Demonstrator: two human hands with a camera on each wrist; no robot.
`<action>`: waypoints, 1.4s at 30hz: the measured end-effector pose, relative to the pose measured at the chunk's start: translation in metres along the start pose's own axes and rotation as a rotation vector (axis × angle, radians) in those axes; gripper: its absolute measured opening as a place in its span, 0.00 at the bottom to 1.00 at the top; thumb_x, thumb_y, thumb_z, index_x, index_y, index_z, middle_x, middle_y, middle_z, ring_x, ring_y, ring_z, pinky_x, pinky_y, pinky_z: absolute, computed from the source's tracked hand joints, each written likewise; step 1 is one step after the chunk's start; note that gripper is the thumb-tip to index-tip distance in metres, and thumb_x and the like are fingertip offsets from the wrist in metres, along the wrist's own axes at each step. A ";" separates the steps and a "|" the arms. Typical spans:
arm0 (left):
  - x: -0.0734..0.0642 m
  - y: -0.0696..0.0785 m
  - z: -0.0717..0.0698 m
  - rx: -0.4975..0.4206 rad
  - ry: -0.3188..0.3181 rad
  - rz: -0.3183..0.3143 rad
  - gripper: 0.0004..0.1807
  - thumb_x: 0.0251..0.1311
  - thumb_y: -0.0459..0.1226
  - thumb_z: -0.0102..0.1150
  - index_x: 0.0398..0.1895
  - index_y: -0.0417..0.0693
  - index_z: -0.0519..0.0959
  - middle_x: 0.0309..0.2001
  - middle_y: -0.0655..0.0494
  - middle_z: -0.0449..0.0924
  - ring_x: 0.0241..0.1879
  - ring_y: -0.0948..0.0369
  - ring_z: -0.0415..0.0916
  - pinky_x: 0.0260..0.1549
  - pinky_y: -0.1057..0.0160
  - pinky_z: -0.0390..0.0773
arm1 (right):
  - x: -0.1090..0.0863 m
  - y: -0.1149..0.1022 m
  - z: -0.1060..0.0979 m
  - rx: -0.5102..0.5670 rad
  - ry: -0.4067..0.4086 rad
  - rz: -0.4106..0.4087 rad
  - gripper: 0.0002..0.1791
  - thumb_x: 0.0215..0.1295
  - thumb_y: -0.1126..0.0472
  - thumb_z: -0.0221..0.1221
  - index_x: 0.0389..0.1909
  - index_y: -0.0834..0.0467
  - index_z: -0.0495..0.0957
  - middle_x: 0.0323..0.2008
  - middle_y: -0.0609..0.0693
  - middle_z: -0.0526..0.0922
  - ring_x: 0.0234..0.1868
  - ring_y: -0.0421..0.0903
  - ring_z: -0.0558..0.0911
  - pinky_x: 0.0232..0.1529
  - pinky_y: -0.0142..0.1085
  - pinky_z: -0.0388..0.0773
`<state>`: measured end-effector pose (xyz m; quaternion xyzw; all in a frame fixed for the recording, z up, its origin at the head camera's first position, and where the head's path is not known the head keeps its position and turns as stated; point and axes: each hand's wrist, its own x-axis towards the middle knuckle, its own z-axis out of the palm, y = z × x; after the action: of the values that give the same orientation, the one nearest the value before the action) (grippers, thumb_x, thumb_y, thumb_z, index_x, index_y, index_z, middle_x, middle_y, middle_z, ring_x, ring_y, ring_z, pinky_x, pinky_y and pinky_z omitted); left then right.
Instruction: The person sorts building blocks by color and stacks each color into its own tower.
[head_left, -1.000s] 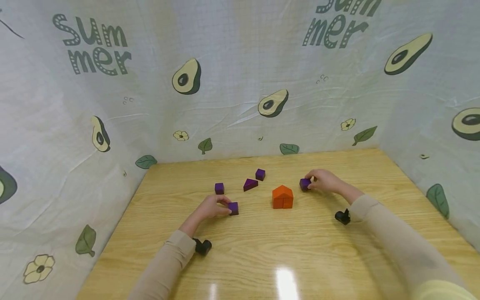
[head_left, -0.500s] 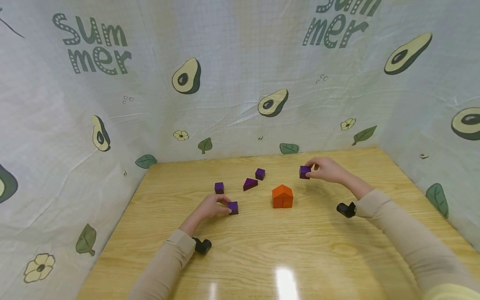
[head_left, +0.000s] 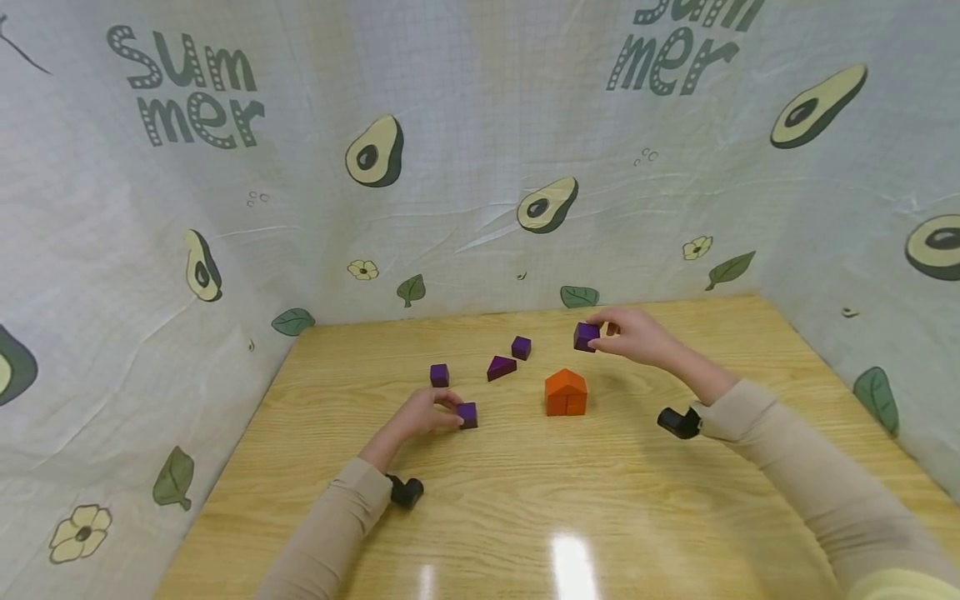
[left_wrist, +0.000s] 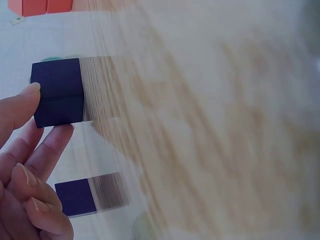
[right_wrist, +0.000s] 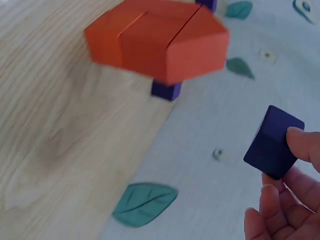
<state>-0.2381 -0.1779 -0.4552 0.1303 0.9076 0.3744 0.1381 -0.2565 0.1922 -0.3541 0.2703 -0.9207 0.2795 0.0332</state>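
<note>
Both hands pinching purple cubes, one each side of orange house

R hand (head_left: 633, 335) grips R cube (head_left: 583, 337) behind & a bit right of orange house (head_left: 566, 393); looks lifted off table (head_left: 525, 500). L hand (head_left: 422, 414) pinches L cube (head_left: 468, 416) left of house, slightly nearer the wearer; prob. resting on table. Hands well apart.

Doing it well (my judgement): carry R cube high enough to clear house roof, approach slowly, level it before contact, then let go w/ both sides at once so it doesn't twist. L cube: light, steady pinch, no dragging. Watch wedge (head_left: 502, 367) & back cube (head_left: 521, 348), both behind-left of house, plus side cube (head_left: 439, 376) farther left, just past L hand.

Pose: R arm reaches in from right of house, thumb on one cube face, fingertips opposite, cube tilted in right wrist view. L arm comes from near-left of house; thumb vs. fingertips, spare fingers folded loosely.
</note>
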 end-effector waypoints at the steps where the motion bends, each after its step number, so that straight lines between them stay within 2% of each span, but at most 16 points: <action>1: 0.000 0.000 0.000 0.003 0.000 0.003 0.14 0.49 0.38 0.67 0.40 0.48 0.80 0.38 0.57 0.80 0.41 0.61 0.75 0.41 0.61 0.73 | 0.001 -0.005 0.002 -0.008 0.007 -0.015 0.19 0.57 0.62 0.61 0.47 0.68 0.76 0.37 0.57 0.79 0.32 0.47 0.72 0.30 0.36 0.68; 5: 0.000 0.001 0.001 0.006 -0.004 0.018 0.14 0.49 0.38 0.67 0.40 0.47 0.80 0.38 0.56 0.80 0.41 0.60 0.75 0.41 0.61 0.73 | 0.003 -0.027 0.012 -0.039 0.017 -0.082 0.18 0.56 0.61 0.62 0.46 0.66 0.77 0.38 0.56 0.80 0.34 0.48 0.73 0.32 0.36 0.70; 10: -0.003 0.003 0.000 -0.004 -0.005 0.024 0.14 0.49 0.38 0.67 0.40 0.46 0.80 0.37 0.56 0.81 0.39 0.60 0.74 0.37 0.62 0.73 | 0.007 -0.054 0.029 -0.052 -0.020 -0.154 0.17 0.56 0.60 0.63 0.45 0.65 0.78 0.39 0.55 0.80 0.33 0.48 0.74 0.33 0.35 0.70; 16: -0.002 0.003 0.000 0.004 0.002 0.019 0.13 0.48 0.38 0.68 0.39 0.46 0.80 0.36 0.56 0.80 0.39 0.61 0.74 0.39 0.61 0.73 | 0.010 -0.075 0.058 -0.020 -0.079 -0.177 0.17 0.57 0.61 0.62 0.45 0.65 0.78 0.40 0.55 0.79 0.27 0.41 0.72 0.30 0.30 0.71; 22: 0.003 0.004 -0.001 0.009 0.004 0.008 0.13 0.48 0.38 0.68 0.38 0.47 0.80 0.36 0.57 0.80 0.39 0.61 0.74 0.42 0.60 0.72 | 0.016 -0.084 0.088 -0.047 -0.110 -0.126 0.17 0.57 0.60 0.62 0.46 0.63 0.78 0.43 0.56 0.79 0.30 0.43 0.75 0.33 0.31 0.74; 25: 0.003 0.004 -0.001 0.007 0.002 0.000 0.13 0.48 0.38 0.68 0.39 0.47 0.80 0.36 0.57 0.80 0.39 0.61 0.74 0.42 0.60 0.72 | 0.020 -0.084 0.103 -0.030 -0.134 -0.086 0.18 0.56 0.61 0.62 0.47 0.64 0.78 0.44 0.56 0.79 0.35 0.47 0.78 0.36 0.33 0.76; 28: 0.003 0.004 -0.002 0.009 0.003 -0.002 0.13 0.48 0.38 0.68 0.39 0.47 0.80 0.36 0.57 0.81 0.38 0.62 0.74 0.40 0.61 0.72 | 0.022 -0.083 0.117 0.000 -0.146 -0.044 0.18 0.56 0.63 0.62 0.47 0.65 0.77 0.45 0.57 0.80 0.45 0.52 0.78 0.45 0.39 0.75; 32: 0.001 0.003 -0.002 0.010 0.007 0.004 0.13 0.48 0.38 0.68 0.38 0.47 0.80 0.36 0.56 0.81 0.39 0.61 0.75 0.40 0.61 0.72 | 0.025 -0.081 0.134 0.030 -0.150 0.024 0.17 0.57 0.63 0.62 0.47 0.65 0.77 0.47 0.57 0.79 0.50 0.52 0.76 0.51 0.42 0.72; 35: 0.001 0.003 -0.003 0.015 0.009 0.008 0.13 0.48 0.38 0.68 0.39 0.47 0.80 0.36 0.57 0.81 0.39 0.61 0.75 0.42 0.60 0.72 | 0.027 -0.079 0.144 0.035 -0.137 0.049 0.16 0.57 0.63 0.62 0.46 0.64 0.78 0.46 0.56 0.79 0.49 0.50 0.76 0.50 0.41 0.73; 42: 0.000 0.003 -0.002 0.016 0.008 0.008 0.13 0.49 0.38 0.67 0.39 0.46 0.80 0.36 0.56 0.81 0.39 0.61 0.75 0.42 0.60 0.72 | 0.031 -0.073 0.159 0.024 -0.137 0.045 0.15 0.55 0.63 0.63 0.44 0.64 0.79 0.41 0.55 0.80 0.41 0.47 0.77 0.43 0.40 0.74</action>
<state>-0.2383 -0.1769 -0.4518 0.1338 0.9106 0.3680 0.1320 -0.2308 0.0422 -0.4449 0.2684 -0.9233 0.2720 -0.0395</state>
